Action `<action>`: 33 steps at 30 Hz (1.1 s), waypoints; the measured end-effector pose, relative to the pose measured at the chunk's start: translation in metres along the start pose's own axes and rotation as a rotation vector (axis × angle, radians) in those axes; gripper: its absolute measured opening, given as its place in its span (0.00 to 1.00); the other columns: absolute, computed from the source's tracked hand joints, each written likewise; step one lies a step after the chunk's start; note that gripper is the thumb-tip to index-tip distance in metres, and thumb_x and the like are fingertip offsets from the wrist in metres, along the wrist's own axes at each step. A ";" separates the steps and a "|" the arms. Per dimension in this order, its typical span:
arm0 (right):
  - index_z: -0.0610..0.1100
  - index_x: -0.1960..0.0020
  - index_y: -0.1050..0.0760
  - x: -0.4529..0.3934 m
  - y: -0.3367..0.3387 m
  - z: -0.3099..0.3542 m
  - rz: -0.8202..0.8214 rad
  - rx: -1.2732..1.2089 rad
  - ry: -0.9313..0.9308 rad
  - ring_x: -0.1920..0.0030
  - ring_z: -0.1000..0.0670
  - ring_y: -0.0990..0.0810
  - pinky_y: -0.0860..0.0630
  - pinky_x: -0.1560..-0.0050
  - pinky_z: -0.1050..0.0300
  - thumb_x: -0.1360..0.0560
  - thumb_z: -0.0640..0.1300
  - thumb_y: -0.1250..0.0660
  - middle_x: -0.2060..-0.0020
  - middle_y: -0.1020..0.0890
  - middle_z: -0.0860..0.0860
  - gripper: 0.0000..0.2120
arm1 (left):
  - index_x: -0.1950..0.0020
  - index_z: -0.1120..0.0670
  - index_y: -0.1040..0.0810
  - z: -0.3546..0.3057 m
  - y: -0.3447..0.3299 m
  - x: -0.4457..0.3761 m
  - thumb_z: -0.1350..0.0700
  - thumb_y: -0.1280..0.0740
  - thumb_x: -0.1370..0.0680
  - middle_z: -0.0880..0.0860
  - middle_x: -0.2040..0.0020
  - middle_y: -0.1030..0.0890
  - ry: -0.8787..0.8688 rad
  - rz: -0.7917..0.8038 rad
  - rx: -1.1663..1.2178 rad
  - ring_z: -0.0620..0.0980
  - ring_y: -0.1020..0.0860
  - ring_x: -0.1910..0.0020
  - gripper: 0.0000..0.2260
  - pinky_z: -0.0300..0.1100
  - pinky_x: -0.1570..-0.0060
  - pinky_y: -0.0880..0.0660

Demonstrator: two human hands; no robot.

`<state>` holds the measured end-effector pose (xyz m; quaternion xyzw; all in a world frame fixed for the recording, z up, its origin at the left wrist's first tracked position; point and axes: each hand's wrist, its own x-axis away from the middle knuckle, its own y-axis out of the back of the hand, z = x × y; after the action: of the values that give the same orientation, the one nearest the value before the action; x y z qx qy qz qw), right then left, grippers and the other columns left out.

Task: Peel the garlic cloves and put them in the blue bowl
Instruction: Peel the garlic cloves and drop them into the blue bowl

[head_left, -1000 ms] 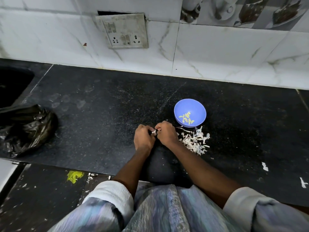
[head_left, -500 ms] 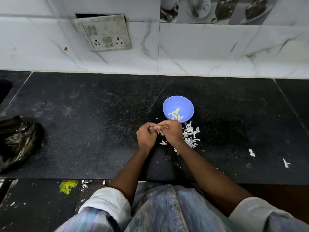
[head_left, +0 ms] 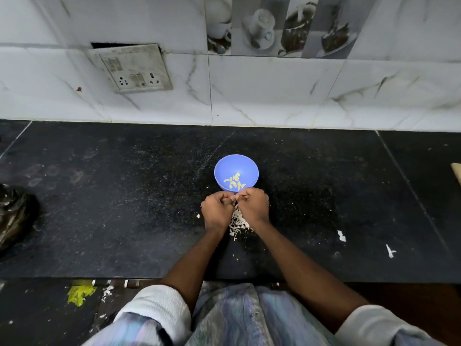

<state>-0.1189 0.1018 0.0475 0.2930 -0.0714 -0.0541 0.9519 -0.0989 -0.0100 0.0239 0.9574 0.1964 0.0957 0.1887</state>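
Observation:
The blue bowl (head_left: 235,166) stands on the black counter (head_left: 124,196) with several pale peeled garlic cloves (head_left: 234,183) in its bottom. Just in front of it my left hand (head_left: 216,213) and my right hand (head_left: 254,208) meet, fingers curled, pinching a small garlic clove (head_left: 233,198) between their fingertips; the clove is mostly hidden. A heap of white garlic skins (head_left: 238,222) lies on the counter beneath and between my hands, partly covered by them.
A black plastic bag (head_left: 15,216) sits at the counter's left edge. White scraps (head_left: 341,236) lie to the right. A tiled wall with a socket plate (head_left: 131,68) rises behind. A wooden edge (head_left: 457,171) shows at far right.
The view has shifted right and up, so bowl and hands appear more central. My hands have moved closer to the bowl and now cover the skin heap that lay to their right.

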 end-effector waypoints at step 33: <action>0.50 0.59 0.17 -0.008 0.015 -0.013 0.104 0.116 -0.026 0.60 0.56 0.16 0.18 0.54 0.55 0.34 0.38 0.22 0.66 0.15 0.56 0.08 | 0.47 0.55 0.14 0.005 0.011 -0.003 0.74 0.30 0.25 0.50 0.58 0.14 -0.167 0.147 0.007 0.44 0.18 0.61 0.16 0.34 0.53 0.20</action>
<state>-0.1233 0.1227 0.0450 0.3429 -0.1018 -0.0043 0.9338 -0.0969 -0.0223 0.0231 0.9745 0.1096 0.0285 0.1937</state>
